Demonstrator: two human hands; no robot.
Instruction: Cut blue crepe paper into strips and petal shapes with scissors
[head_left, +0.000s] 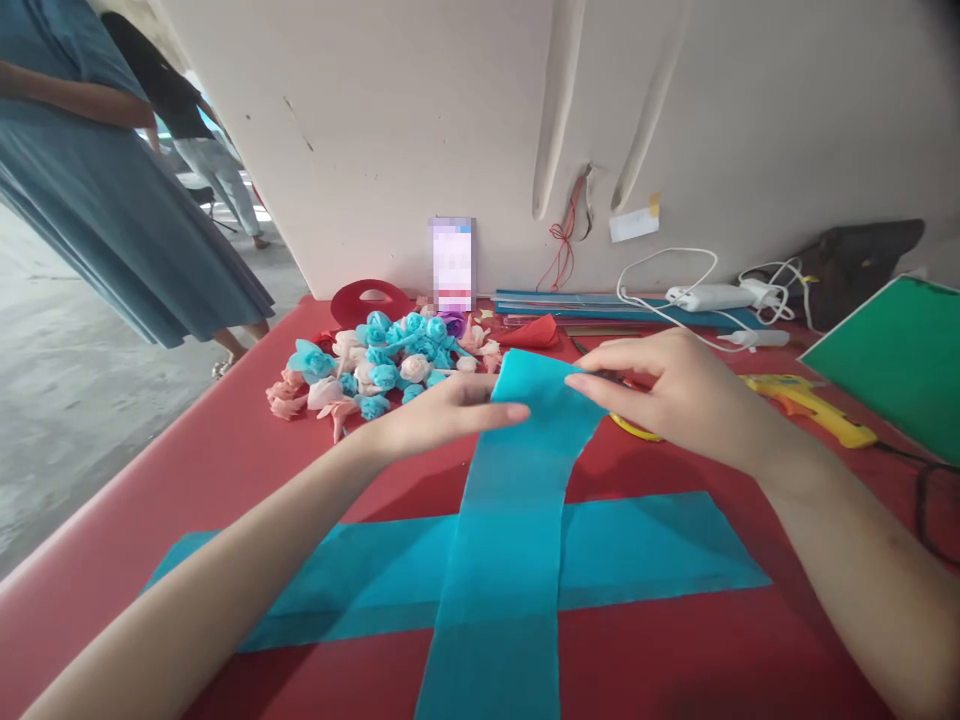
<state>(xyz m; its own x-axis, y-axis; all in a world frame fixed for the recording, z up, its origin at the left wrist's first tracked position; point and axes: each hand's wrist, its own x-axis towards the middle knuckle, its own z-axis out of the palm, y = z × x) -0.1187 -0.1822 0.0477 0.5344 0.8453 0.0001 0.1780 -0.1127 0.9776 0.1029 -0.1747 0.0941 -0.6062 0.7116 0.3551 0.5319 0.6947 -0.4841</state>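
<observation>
A long strip of blue crepe paper [510, 520] runs from the near edge of the view up to my two hands, its far end raised off the table. My left hand [442, 412] pinches its left edge, thumb on top and fingers mostly hidden behind. On the right edge, my right hand [667, 385] grips the top corner between thumb and forefinger. Beneath it, a second blue crepe paper strip [645, 550] lies crosswise on the red table [360, 680]. Beyond my left hand is a pile of blue, white and pink paper roses [386, 375].
Yellow-handled scissors [634, 428] lie partly behind my right hand. Further right are a yellow glue gun [825, 410], a green board [900, 360] and a white power strip [712, 297] with cables. A phone [453, 265] leans on the wall. Two people stand at the left.
</observation>
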